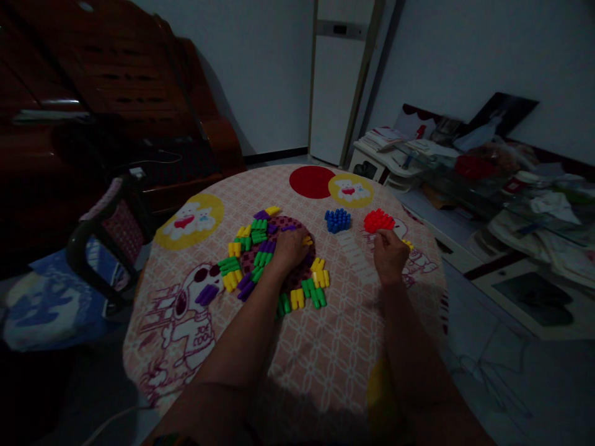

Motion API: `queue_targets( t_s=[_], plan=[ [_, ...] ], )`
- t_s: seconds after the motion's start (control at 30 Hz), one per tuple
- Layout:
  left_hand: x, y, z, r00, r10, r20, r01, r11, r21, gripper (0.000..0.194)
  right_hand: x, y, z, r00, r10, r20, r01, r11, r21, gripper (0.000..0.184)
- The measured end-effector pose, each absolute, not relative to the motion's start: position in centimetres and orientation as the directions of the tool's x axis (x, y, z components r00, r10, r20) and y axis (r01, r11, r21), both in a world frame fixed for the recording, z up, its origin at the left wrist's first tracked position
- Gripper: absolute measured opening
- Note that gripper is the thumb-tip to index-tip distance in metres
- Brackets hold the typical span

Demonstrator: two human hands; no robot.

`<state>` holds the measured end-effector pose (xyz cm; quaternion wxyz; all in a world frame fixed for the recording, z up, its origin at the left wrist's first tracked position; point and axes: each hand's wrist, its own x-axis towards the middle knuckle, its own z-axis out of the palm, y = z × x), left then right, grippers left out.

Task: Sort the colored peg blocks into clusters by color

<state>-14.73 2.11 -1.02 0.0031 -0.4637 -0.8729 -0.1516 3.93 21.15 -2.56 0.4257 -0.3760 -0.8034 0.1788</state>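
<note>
Cloth-covered counter (334, 334): left hand (289, 249) at coloured pegs (263, 253), grip indeterminable; right hand (391, 254) beside red pegs (378, 220), grip pressed together, contents unclear.

Small green pieces (259, 230), yellow pieces (297, 299) and purple pieces (207, 294), tube-like and glossy, lay on their sides in a loose ring and across its middle on the patterned tablecloth (325, 353). To their right stood blue pieces (338, 220), upright and bunched; beyond these, red pieces (379, 220) sat in a tight cluster.
</note>
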Motion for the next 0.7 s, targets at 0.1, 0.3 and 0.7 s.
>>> queue_targets(
  t_s=[0.1, 0.3, 0.7],
  plan=[
    [-14.8, 2.3, -1.7, -0.592, 0.786, 0.177, 0.795, 0.535, 0.286, 0.033, 3.1, 19.8, -2.4, -0.414, 0.746, 0.522, 0.390, 0.663, -0.639, 0.029],
    [-15.6, 2.3, -2.3, -0.646, 0.733, 0.215, 0.735, 0.520, 0.435, 0.036, 1.4, 16.7, -2.2, -0.613, 0.660, 0.434, 0.154, 0.639, -0.753, 0.028],
    [-12.8, 3.3, 0.1, -0.489, 0.809, 0.326, 0.626, 0.065, 0.777, 0.028, 0.4, 14.8, -2.3, -0.741, 0.651, 0.165, -0.064, 0.176, -0.982, 0.028]
  ],
)
